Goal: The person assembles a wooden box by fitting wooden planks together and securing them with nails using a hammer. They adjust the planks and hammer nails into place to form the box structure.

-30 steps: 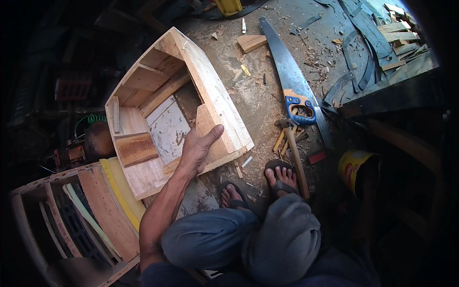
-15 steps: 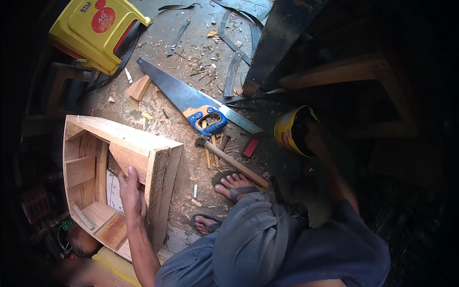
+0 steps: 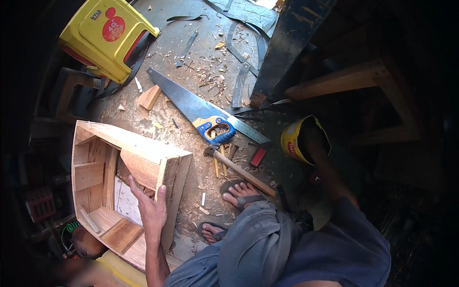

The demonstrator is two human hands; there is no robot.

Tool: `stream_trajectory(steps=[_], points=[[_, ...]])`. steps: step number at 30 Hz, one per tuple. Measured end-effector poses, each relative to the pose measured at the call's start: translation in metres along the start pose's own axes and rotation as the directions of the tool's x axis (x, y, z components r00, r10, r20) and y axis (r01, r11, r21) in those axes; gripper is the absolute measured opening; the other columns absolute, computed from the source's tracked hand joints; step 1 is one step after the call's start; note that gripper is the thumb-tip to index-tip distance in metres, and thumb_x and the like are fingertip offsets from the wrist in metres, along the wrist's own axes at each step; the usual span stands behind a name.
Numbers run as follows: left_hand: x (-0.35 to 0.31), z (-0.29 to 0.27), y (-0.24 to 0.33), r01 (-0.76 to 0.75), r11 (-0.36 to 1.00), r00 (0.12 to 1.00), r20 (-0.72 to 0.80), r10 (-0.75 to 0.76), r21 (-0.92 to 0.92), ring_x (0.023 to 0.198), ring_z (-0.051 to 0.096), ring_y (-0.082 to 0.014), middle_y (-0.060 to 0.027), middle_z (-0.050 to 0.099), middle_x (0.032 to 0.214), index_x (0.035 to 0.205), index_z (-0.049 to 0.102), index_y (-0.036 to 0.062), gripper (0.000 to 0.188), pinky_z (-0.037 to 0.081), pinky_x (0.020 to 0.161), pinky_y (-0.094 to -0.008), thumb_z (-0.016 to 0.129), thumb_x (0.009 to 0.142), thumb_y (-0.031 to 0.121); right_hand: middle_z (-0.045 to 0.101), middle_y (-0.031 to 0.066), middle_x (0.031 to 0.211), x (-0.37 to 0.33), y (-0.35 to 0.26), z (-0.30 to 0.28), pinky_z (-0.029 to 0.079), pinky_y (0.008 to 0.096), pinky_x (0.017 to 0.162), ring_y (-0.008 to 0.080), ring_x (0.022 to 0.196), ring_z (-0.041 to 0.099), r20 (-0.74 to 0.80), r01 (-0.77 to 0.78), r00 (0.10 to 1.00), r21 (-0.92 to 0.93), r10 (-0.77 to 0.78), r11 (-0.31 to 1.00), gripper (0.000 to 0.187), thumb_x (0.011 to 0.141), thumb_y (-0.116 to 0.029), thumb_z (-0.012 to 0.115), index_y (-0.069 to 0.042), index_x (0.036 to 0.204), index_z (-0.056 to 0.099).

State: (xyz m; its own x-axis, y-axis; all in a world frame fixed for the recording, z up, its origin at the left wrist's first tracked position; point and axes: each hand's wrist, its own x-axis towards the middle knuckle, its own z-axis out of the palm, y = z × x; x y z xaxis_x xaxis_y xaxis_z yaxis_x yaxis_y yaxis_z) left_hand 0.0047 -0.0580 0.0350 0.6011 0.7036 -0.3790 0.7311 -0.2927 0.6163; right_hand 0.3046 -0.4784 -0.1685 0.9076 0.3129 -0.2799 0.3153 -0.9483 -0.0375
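My left hand (image 3: 152, 210) is at the inner side of a wooden box frame (image 3: 174, 177), thumb and forefinger stretched apart. Nothing shows in its grasp; whether it touches the wood is hard to tell. My right hand (image 3: 315, 139) reaches down into a yellow tin (image 3: 290, 142), where dark shadow hides its fingers and whatever the tin contains. Left of the tin, on the floor, lie a hammer (image 3: 246, 172) with a wooden handle and a handsaw (image 3: 186, 100) with a blue and tan grip. A metal ruler (image 3: 249, 130) is partly under the saw.
A yellow stool (image 3: 98, 38) is at the upper left, near a wood offcut (image 3: 149, 97). A small red block (image 3: 258, 157) sits between hammer and tin. Black strips (image 3: 240, 86) and wood shavings litter the floor. A wooden frame (image 3: 339, 83) stands at the right in shade.
My left hand has turned, its thumb and forefinger now spread apart beside the box wall. My right hand stays in the tin. The whole view has shifted slightly.
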Motion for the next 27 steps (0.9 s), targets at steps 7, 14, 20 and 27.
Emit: stream_trajectory(steps=[7, 14, 20, 27], points=[[-0.025, 0.013, -0.053, -0.212, 0.714, 0.914, -0.124, 0.387, 0.667, 0.084, 0.061, -0.0364, -0.0194, 0.061, 0.085, 0.123, 0.052, -0.0021, 0.057, 0.044, 0.092, -0.0466, 0.075, 0.09, 0.038, 0.07, 0.0249, 0.109, 0.003, -0.004, -0.014, 0.055, 0.0472, 0.091, 0.0391, 0.104, 0.069, 0.154, -0.04, 0.988, 0.032, 0.034, 0.999, 0.026, 0.092, -0.012, 0.055, 0.0, 0.112, 0.068], [-0.041, -0.013, -0.075, -0.321, 0.714, 0.847, -0.15, 0.511, 0.623, 0.06, 0.054, -0.0309, -0.013, 0.052, 0.059, 0.08, 0.063, 0.002, 0.045, 0.045, 0.059, -0.0426, 0.084, 0.079, 0.041, 0.07, 0.0252, 0.11, 0.005, -0.007, -0.037, 0.054, 0.0472, 0.093, 0.0395, 0.106, 0.068, 0.144, -0.017, 0.989, 0.004, 0.016, 1.0, 0.028, 0.092, -0.011, 0.055, 0.001, 0.115, 0.067], [-0.096, -0.13, -0.091, -0.479, 0.722, 0.779, -0.137, 0.612, 0.5, 0.05, 0.049, -0.0284, -0.0099, 0.045, 0.054, 0.063, 0.058, 0.0038, 0.053, 0.042, 0.054, -0.0405, 0.062, 0.099, 0.041, 0.069, 0.0255, 0.111, -0.002, 0.003, -0.047, 0.053, 0.0473, 0.094, 0.0399, 0.108, 0.067, 0.141, 0.004, 0.99, -0.033, 0.001, 0.999, 0.03, 0.093, -0.011, 0.054, 0.001, 0.117, 0.066], [-0.124, -0.282, -0.071, -0.582, 0.717, 0.729, -0.144, 0.669, 0.384, 0.043, 0.058, -0.0222, -0.0076, 0.056, 0.051, 0.058, 0.062, 0.0047, 0.054, 0.045, 0.047, -0.0346, 0.058, 0.102, 0.035, 0.069, 0.0259, 0.112, -0.008, -0.009, -0.074, 0.052, 0.0474, 0.096, 0.0404, 0.11, 0.066, 0.165, 0.044, 0.986, -0.11, -0.026, 0.993, 0.031, 0.093, -0.01, 0.053, 0.002, 0.119, 0.064]])
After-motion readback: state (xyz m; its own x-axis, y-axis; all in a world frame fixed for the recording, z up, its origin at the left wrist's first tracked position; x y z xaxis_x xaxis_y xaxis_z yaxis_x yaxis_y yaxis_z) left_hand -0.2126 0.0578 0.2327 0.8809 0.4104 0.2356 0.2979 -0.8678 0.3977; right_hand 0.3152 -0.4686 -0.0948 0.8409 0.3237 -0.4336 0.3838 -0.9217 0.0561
